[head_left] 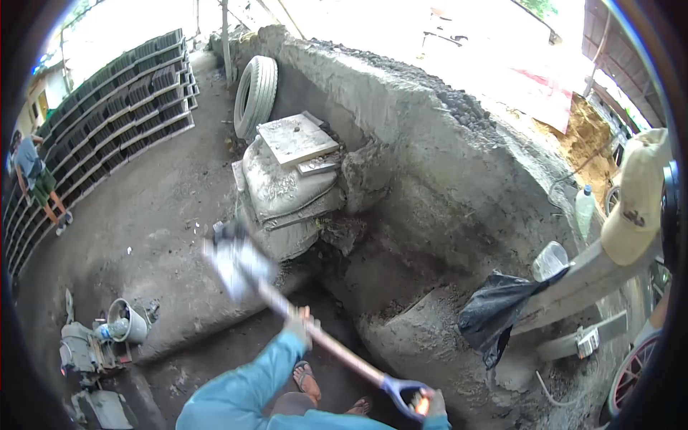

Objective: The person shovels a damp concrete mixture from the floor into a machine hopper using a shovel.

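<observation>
A shovel (347, 350) stretches diagonally across the lower middle of the head view, its metal blade (244, 266) up and to the left, smeared by motion. My left hand (299, 327) is closed around the wooden shaft, partway down toward the blade. At the other end my right hand (431, 403) grips the blue D-shaped handle (403, 393). Grey material shows at the blade's far edge. In this view the blade overlaps the ground just left of a stack of dusty filled sacks (283, 183). My sandalled foot (307, 380) stands in the dark pit below the shaft.
A board (297, 138) tops the sacks, with a tire (256, 97) behind. A rough wall (401, 100) runs along the right, near a black plastic bag (494, 315). Lower left are a machine (80, 349) and a bucket (129, 322). A person (36, 172) stands by racks (122, 107).
</observation>
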`<state>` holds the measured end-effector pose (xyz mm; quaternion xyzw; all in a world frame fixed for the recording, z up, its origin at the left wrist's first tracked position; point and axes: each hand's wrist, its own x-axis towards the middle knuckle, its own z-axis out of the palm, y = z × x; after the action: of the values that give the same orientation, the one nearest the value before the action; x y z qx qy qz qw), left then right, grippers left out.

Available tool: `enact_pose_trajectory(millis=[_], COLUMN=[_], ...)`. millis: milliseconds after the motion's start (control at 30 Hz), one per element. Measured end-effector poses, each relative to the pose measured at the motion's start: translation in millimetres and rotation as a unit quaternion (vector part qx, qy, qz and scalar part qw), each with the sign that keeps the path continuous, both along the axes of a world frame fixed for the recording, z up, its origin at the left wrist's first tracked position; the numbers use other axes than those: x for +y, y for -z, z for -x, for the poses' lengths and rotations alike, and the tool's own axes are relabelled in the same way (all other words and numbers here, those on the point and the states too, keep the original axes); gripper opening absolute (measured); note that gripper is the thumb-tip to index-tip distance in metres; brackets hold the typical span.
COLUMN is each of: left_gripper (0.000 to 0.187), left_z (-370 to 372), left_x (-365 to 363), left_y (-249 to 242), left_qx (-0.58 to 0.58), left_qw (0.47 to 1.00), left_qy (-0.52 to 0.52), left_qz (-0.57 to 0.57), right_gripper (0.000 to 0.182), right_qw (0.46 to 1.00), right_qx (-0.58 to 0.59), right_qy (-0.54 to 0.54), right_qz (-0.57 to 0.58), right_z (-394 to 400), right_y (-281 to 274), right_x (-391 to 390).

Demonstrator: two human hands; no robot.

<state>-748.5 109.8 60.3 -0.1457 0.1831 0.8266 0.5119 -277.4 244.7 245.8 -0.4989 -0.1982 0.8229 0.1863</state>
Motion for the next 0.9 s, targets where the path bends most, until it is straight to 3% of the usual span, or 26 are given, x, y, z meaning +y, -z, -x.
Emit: enact_pose_trajectory(millis=[33, 67, 100, 133, 167, 200, 233, 300, 367, 400, 500, 533, 633, 767, 800, 867, 900], left_gripper=[0.016, 0.018, 0.020, 0.021, 0.019, 0.018, 0.015, 0.015, 0.021, 0.025, 0.032, 0.032, 0.034, 0.039, 0.039, 0.041, 0.040], left_z=[51, 79, 107, 145, 169, 205, 199, 169, 131, 116, 58, 35, -41, -135, -149, -162, -166], left_x=[24, 53, 66, 80, 83, 95, 88, 53, 10, -15, -87, -117, -199, -282, -299, -319, -335], left_y=[-48, -199, -279, -313, -344, -344, -352, -348, -314, -289, -217, -177, -106, -85, -86, -105, -93], left_qx=[0.063, 0.123, 0.306, 0.302, 0.290, 0.290, 0.322, 0.259, 0.190, 0.148, -0.034, -0.068, -0.176, -0.265, -0.278, -0.302, -0.286], left_qw=[0.988, 0.974, 0.912, 0.912, 0.929, 0.924, 0.921, 0.960, 0.980, 0.986, 0.964, 0.954, 0.902, 0.841, 0.830, 0.806, 0.820], left_qy=[0.017, -0.109, -0.164, -0.160, -0.156, -0.115, -0.115, -0.086, -0.062, -0.079, -0.168, -0.179, -0.239, -0.340, -0.364, -0.415, -0.419], left_qz=[-0.138, 0.154, 0.221, 0.228, 0.167, 0.220, 0.188, 0.070, -0.019, 0.018, 0.204, 0.232, 0.313, 0.327, 0.319, 0.295, 0.265], right_gripper=[0.009, 0.008, 0.010, 0.010, 0.010, 0.010, 0.010, 0.011, 0.011, 0.017, 0.031, 0.042, 0.045, 0.047, 0.044, 0.042, 0.042], right_qw=[1.000, 0.994, 0.988, 0.990, 0.988, 0.989, 0.991, 0.990, 0.988, 0.991, 0.961, 0.961, 0.933, 0.821, 0.834, 0.793, 0.772], right_qx=[0.009, 0.094, 0.106, 0.124, 0.143, 0.137, 0.133, 0.129, 0.064, -0.019, -0.104, -0.110, -0.130, -0.083, -0.085, -0.044, -0.022], right_qy=[0.028, -0.036, -0.078, -0.066, -0.057, -0.041, -0.030, -0.045, -0.082, -0.056, -0.056, -0.065, -0.189, -0.323, -0.354, -0.402, -0.422], right_qz=[0.011, -0.034, -0.077, -0.020, 0.031, 0.023, 0.017, -0.041, -0.118, -0.123, -0.249, -0.244, -0.277, -0.463, -0.415, -0.456, -0.475], right_z=[36, 82, 135, 175, 198, 203, 206, 173, 136, 121, 95, 87, 84, 106, 124, 162, 182], right_y=[-12, -17, -44, -64, -82, -105, -121, -101, -81, -66, -65, -56, -62, -52, -77, -95, -106], right_x=[-1, 1, -7, -14, -10, -5, -2, 20, 26, 24, -8, -11, -17, -16, -28, -43, -53])
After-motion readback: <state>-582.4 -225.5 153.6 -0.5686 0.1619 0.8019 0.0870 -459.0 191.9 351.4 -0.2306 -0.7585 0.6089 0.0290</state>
